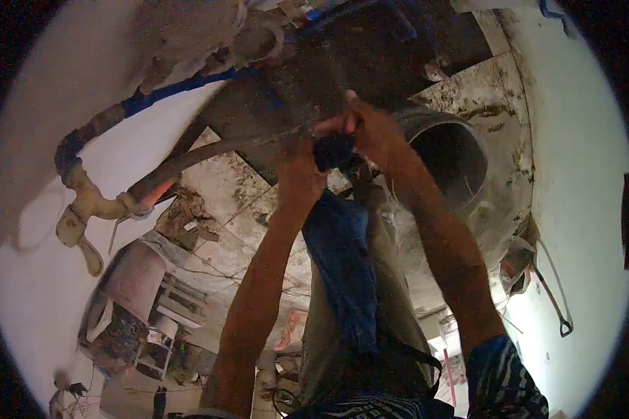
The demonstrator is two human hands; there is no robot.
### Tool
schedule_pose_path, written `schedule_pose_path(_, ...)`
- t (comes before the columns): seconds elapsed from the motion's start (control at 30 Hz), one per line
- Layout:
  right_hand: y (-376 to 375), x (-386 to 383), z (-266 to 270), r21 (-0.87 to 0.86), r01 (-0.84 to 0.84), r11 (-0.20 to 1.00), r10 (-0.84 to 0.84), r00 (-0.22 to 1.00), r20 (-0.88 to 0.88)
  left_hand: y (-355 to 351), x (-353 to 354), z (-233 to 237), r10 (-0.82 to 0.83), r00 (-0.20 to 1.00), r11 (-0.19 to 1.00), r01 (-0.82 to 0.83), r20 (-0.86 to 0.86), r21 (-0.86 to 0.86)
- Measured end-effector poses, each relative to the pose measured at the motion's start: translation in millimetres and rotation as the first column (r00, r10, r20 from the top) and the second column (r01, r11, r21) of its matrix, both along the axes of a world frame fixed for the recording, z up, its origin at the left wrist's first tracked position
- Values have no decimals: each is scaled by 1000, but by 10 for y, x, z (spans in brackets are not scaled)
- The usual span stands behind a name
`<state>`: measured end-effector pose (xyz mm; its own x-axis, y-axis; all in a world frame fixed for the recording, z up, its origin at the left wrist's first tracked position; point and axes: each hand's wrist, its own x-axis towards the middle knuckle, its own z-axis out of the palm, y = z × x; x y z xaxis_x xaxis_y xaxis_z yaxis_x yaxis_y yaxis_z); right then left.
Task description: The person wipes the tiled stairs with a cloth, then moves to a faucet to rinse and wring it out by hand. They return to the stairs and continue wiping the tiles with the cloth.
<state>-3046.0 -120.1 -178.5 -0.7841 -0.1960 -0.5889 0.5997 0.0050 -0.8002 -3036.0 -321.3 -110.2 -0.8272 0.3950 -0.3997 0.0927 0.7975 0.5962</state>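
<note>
My left hand (300,171) is curled at the end of a grey-brown hose (213,150), which runs over from the tap at the left. Right beside it, my right hand (377,133) has its fingers bent inward, with one digit sticking up. A small black item (334,151) shows between the two hands; its kind is too dark to make out. Below them a dark blue cloth (342,258) hangs down in front of my trousers. What the right fingers close on is hidden in shadow.
A yellowish tap (87,206) sits on a blue pipe (182,87) along the left wall. To the right of my hands a large round drum (451,160) lies with its mouth facing me. Near the right wall stands a long-handled tool (555,307). Dirty tiles (230,174) cover the floor.
</note>
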Motion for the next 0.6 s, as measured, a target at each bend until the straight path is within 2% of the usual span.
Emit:
schedule_pose_path(0.03, 44, -49, 46, -107, 43, 993, -21, 979, 203, 42, 19, 36, -41, 999, 999, 41, 5, -34)
schedule_pose_path(0.1, 87, -225, 471, -253, 48, 966, 102, 831, 547, 123, 35, 96, -125, 992, 987, 127, 21, -103)
schedule_pose_path(0.2, 80, -209, 885, -539, 72, 839, 351, 684, 639, 144, 90, 76, -173, 985, 985, 173, 23, 14)
schedule_pose_path(0.3, 77, -199, 916, -508, -85, 857, 397, 736, 548, 146, 61, 96, -238, 970, 970, 236, 41, 60)
schedule_pose_path(0.4, 189, -260, 676, -498, -335, 800, 567, 693, 446, 153, 20, 48, -202, 969, 935, 234, -140, 268)
schedule_pose_path(0.5, 209, -388, 612, -492, -568, 659, 741, 600, 301, 116, -4, -68, -191, 981, 954, 181, 19, 240)
schedule_pose_path(0.6, 94, -551, 814, -178, -820, 543, 820, 472, 324, 150, -17, 5, -88, 956, 992, 58, 279, 113)
